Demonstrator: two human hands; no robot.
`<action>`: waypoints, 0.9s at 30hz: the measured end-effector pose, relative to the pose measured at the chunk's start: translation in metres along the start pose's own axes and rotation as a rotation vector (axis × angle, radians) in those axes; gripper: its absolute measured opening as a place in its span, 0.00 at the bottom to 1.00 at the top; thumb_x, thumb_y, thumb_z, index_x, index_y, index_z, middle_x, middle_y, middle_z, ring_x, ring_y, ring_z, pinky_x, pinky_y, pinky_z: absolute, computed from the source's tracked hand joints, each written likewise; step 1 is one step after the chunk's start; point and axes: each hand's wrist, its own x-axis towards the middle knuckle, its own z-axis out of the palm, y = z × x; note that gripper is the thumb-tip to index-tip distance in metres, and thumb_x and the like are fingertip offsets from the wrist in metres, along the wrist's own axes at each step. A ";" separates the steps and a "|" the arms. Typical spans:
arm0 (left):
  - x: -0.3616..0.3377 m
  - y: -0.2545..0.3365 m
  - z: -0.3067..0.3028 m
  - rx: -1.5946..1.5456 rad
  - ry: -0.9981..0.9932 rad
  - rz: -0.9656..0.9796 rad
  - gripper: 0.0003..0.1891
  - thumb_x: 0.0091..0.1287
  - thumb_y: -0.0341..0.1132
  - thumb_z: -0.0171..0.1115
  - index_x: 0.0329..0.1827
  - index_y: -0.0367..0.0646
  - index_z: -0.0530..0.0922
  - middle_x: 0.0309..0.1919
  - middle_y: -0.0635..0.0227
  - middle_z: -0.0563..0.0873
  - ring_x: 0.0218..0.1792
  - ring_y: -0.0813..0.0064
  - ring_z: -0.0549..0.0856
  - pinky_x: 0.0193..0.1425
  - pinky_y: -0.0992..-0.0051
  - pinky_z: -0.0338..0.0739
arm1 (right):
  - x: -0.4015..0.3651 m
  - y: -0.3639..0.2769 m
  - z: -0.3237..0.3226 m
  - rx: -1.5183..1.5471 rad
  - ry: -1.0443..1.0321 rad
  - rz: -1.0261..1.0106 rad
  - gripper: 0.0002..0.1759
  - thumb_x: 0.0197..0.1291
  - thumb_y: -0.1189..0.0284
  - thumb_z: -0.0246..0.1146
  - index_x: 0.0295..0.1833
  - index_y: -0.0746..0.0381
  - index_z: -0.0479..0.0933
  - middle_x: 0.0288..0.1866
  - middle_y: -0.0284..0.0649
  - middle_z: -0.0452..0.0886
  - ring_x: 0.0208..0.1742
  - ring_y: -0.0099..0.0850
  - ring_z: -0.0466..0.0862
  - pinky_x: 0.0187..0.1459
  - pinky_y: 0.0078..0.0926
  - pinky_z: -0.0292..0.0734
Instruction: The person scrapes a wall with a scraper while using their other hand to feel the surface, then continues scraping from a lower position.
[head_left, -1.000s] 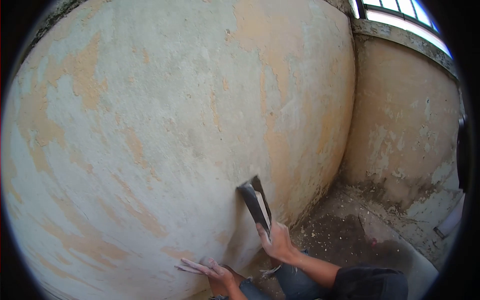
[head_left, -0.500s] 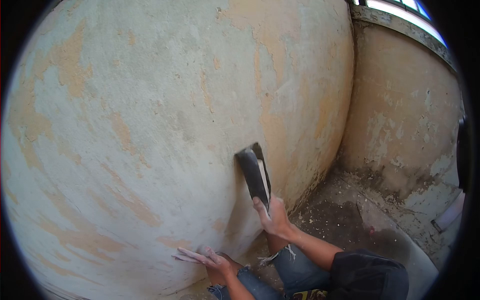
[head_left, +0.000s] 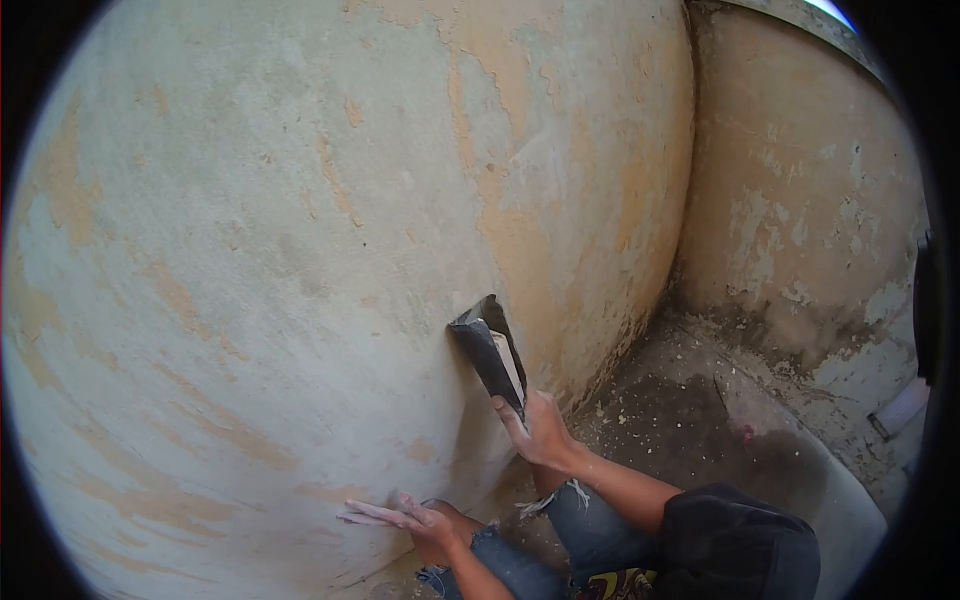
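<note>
My right hand [head_left: 543, 432] is wrapped around the lower end of a sanding block, a pale block inside a folded sheet of black sandpaper [head_left: 484, 362]. The upper end of the sandpaper meets the patchy wall [head_left: 330, 270], and the pale block shows through the gap between its two dark sides. Low on the left, my left hand [head_left: 402, 514] is open, its fingers stretched toward the wall and whitened with dust. It holds nothing and rests near my left knee.
Flaking paint and orange-tan patches mark the wall. A second stained wall [head_left: 800, 220] meets it at a corner on the right. Pale chips litter the dark floor [head_left: 660, 445]. My bent knees in torn jeans [head_left: 605, 535] are close to the wall.
The view has tilted down and turned slightly right. My right hand has shifted the sanding block a little lower along the wall, its angle changed slightly. My left hand stays open in nearly the same place.
</note>
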 end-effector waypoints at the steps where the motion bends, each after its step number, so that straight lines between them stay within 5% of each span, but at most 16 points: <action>1: 0.000 0.002 0.000 0.002 0.001 0.009 0.43 0.76 0.59 0.44 0.84 0.39 0.45 0.82 0.41 0.38 0.83 0.47 0.38 0.82 0.47 0.32 | 0.004 -0.002 0.000 0.039 0.038 -0.043 0.20 0.71 0.63 0.61 0.53 0.72 0.73 0.33 0.63 0.81 0.41 0.65 0.82 0.40 0.53 0.76; 4: 0.000 0.011 0.004 0.021 -0.009 -0.017 0.43 0.76 0.58 0.45 0.84 0.39 0.45 0.82 0.42 0.38 0.83 0.47 0.37 0.81 0.48 0.33 | -0.037 0.030 0.018 0.038 -0.004 0.094 0.18 0.70 0.65 0.62 0.50 0.71 0.74 0.34 0.62 0.81 0.40 0.64 0.81 0.40 0.53 0.75; 9: -0.005 0.043 0.003 -0.263 -0.024 -0.279 0.44 0.75 0.59 0.46 0.84 0.38 0.46 0.82 0.42 0.39 0.83 0.47 0.37 0.81 0.48 0.34 | -0.030 0.037 0.007 0.006 -0.010 -0.025 0.17 0.67 0.68 0.63 0.53 0.70 0.73 0.37 0.61 0.82 0.41 0.62 0.82 0.41 0.50 0.76; 10: -0.006 0.026 0.002 -0.255 -0.032 -0.278 0.44 0.75 0.59 0.46 0.84 0.38 0.46 0.82 0.42 0.39 0.83 0.47 0.37 0.81 0.48 0.34 | -0.013 0.026 0.000 -0.031 -0.017 -0.088 0.18 0.67 0.68 0.64 0.55 0.70 0.73 0.38 0.60 0.83 0.42 0.61 0.83 0.42 0.49 0.77; 12: 0.003 -0.010 0.008 0.000 0.005 0.098 0.44 0.75 0.58 0.45 0.84 0.37 0.46 0.82 0.42 0.39 0.83 0.48 0.39 0.81 0.49 0.36 | 0.007 0.008 -0.007 -0.009 -0.013 -0.108 0.18 0.66 0.69 0.64 0.55 0.70 0.73 0.37 0.60 0.82 0.41 0.60 0.83 0.41 0.49 0.77; 19: 0.003 -0.012 0.020 0.008 0.044 0.057 0.43 0.75 0.57 0.45 0.84 0.37 0.46 0.83 0.43 0.40 0.83 0.48 0.39 0.82 0.49 0.36 | -0.058 0.037 0.020 0.081 -0.050 0.055 0.17 0.66 0.69 0.65 0.53 0.69 0.73 0.36 0.59 0.82 0.40 0.62 0.82 0.39 0.50 0.76; 27: -0.002 0.004 0.007 -0.032 0.018 -0.016 0.41 0.76 0.56 0.44 0.84 0.38 0.47 0.83 0.43 0.38 0.83 0.48 0.39 0.82 0.50 0.37 | -0.007 0.007 0.015 0.105 -0.071 -0.040 0.18 0.67 0.70 0.63 0.57 0.69 0.73 0.37 0.60 0.83 0.43 0.61 0.83 0.40 0.49 0.78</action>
